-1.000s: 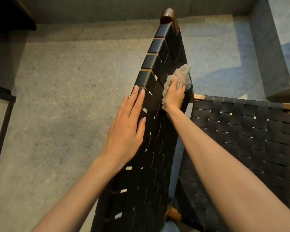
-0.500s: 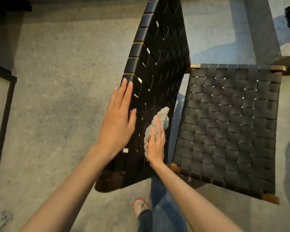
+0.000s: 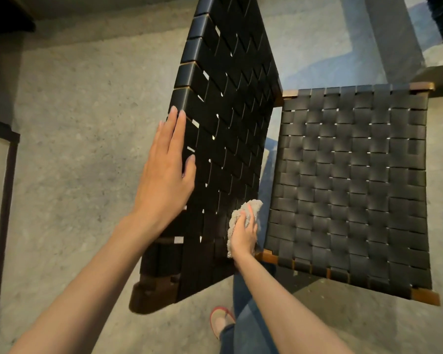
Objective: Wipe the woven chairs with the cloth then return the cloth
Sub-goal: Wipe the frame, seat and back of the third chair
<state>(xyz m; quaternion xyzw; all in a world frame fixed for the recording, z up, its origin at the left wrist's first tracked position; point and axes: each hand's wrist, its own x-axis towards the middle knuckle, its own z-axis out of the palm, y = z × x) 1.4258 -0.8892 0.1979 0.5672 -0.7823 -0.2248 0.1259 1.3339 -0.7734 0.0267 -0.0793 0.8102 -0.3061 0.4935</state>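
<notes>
Right hand (image 3: 244, 232), cloth (image 3: 234, 221) seemingly against backrest (image 3: 228, 111)

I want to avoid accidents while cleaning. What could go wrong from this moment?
1. The right hand presses the cloth low on the woven backrest; only the flat left hand braces it, so the chair might shift or tip.
2. The weave has small gaps, so cloth fibres could snag.
3. The foot stands close below the chair frame and might get bumped.
</notes>
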